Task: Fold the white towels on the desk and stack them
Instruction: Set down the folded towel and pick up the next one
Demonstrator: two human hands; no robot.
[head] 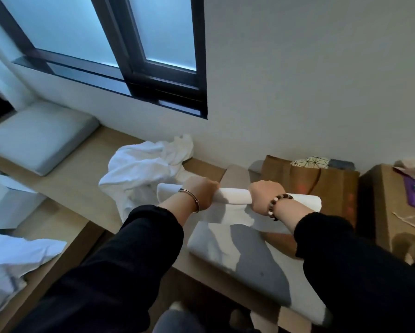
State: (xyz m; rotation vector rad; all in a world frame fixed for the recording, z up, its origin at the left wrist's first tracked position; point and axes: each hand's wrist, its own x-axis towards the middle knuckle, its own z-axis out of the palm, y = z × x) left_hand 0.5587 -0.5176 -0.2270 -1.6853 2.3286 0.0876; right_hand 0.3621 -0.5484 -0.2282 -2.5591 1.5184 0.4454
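Now both hands, L (199,191) & R (265,197), grip rolled towel (234,196) edge.

no readable text or labels, markings on the purple item (412,198) too blurred to make out

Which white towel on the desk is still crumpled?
The crumpled white cloth towel heaped against the wall below the window; the rolled white towel gripped by the left hand and right hand is tidy.
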